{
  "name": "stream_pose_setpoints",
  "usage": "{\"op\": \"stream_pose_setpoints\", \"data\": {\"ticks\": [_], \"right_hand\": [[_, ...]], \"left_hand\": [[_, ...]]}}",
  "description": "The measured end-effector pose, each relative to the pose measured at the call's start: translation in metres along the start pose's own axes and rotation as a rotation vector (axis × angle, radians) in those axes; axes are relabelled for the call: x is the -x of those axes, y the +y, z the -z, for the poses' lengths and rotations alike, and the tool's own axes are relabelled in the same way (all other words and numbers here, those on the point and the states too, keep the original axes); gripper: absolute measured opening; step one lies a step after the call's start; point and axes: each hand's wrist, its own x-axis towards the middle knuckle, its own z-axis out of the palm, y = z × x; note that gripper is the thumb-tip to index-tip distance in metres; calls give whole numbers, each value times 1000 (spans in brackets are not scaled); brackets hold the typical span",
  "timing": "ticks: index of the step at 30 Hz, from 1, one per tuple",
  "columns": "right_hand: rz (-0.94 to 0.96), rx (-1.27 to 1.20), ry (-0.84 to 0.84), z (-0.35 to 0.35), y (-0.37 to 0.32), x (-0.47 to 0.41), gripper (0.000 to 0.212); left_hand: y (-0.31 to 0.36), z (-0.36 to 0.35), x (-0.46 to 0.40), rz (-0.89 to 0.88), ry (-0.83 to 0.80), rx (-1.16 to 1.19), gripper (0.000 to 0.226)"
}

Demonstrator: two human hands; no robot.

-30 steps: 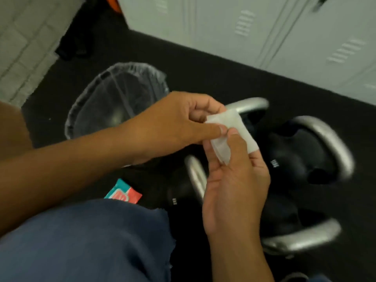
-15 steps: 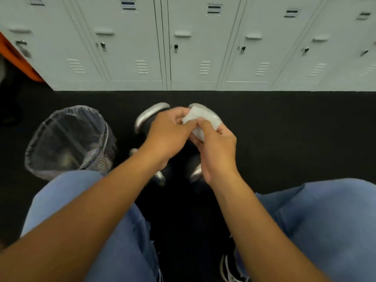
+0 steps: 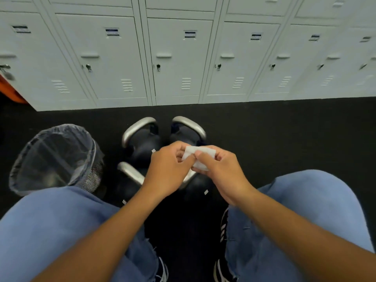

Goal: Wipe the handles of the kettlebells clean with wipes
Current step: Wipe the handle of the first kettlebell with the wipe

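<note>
While I sit with my knees apart in blue jeans [image 3: 61,224], both hands meet in front of me over the black floor [image 3: 274,135]. My left hand [image 3: 168,169] pinches the near left edge of a white wipe [image 3: 200,154] between thumb and fingertips, fingers curled. My right hand [image 3: 219,169] grips the same wipe from the right, thumb on top and fingers curled beneath it. Wipe appears folded or bunched; I cannot tell how many layers. It is held in the air above a cluster of four dark kettlebells with silver handles, touching none of them. Far left kettlebell [image 3: 142,143] and far right kettlebell [image 3: 187,133] stand side by side, just short of a row of pale grey lockers [image 3: 179,58]. Near left kettlebell [image 3: 126,186] and near right kettlebell [image 3: 201,188] sit closer to me, partly hidden by my hands and wrists. White markings on the bells are too small to read. Left of the bells, near my left knee, stands a mesh waste bin [image 3: 55,157] lined with a clear bag. An orange object [image 3: 10,90] shows at the left edge.
</note>
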Motion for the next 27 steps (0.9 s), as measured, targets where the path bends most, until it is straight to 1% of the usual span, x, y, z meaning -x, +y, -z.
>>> {"op": "stream_pose_setpoints", "data": {"ticks": [4,8,13,15,18,20,21,24,27], "right_hand": [[32,38,18,7,-13,-5,16],[-10,61,31,22,-17,-14,18],[-28,36,12,41,5,-24,18],[-10,147,18,44,19,-29,16],[27,363,102,52,36,-46,16],[39,445,202,63,50,-63,16],[21,461,262,71,59,-72,16],[-110,453,431,89,88,-99,21],[-170,462,461,92,119,-121,25]], "left_hand": [[11,1,-12,-44,-18,-5,8],[17,-6,-29,-67,-101,-33,9],[4,-24,-37,-99,-136,-149,12],[-7,-31,-40,-105,-159,-219,19],[-21,-37,-48,-79,-204,-300,44],[-31,-38,-55,-42,-250,-377,57],[-37,-39,-58,-10,-286,-431,63],[-57,-40,-65,85,-362,-592,75],[-78,-44,-69,139,-387,-659,81]]}}
